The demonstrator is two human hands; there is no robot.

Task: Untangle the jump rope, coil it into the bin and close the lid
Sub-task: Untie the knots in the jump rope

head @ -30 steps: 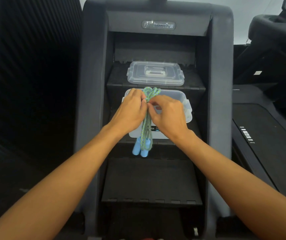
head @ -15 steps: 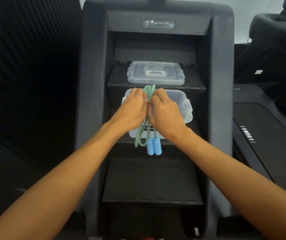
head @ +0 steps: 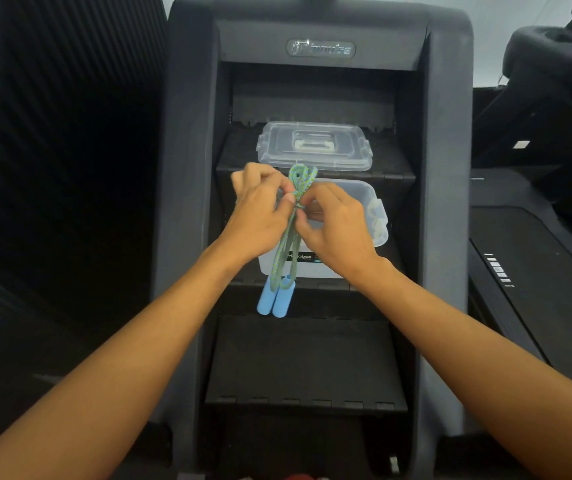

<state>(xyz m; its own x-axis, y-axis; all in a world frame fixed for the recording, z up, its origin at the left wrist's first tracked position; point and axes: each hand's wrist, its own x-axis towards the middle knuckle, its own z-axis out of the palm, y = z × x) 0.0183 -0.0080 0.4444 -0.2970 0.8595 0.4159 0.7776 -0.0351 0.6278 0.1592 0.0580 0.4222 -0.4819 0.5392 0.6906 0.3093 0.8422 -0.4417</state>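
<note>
A green-and-blue braided jump rope (head: pixel 299 188) with two light blue handles (head: pixel 275 299) hangs bunched in front of me. My left hand (head: pixel 260 213) and my right hand (head: pixel 334 225) both pinch it at a knot near its upper part. A small loop sticks up above my fingers, and the handles dangle side by side below. Behind my hands sits the clear plastic bin (head: pixel 378 216), open, on a middle shelf. Its clear lid (head: pixel 314 147) lies flat on the shelf above, behind the bin.
The bin and lid rest on a black tiered rack (head: pixel 312 362) inside a dark grey frame (head: pixel 187 202). A bare black shelf lies below the handles. Dark equipment stands at the right (head: pixel 537 271) and a dark ribbed panel at the left.
My hands have parted slightly at the knot, the left fingers spreading. The dangling handles have swung back to the left and the rope loop on top has opened a little.
</note>
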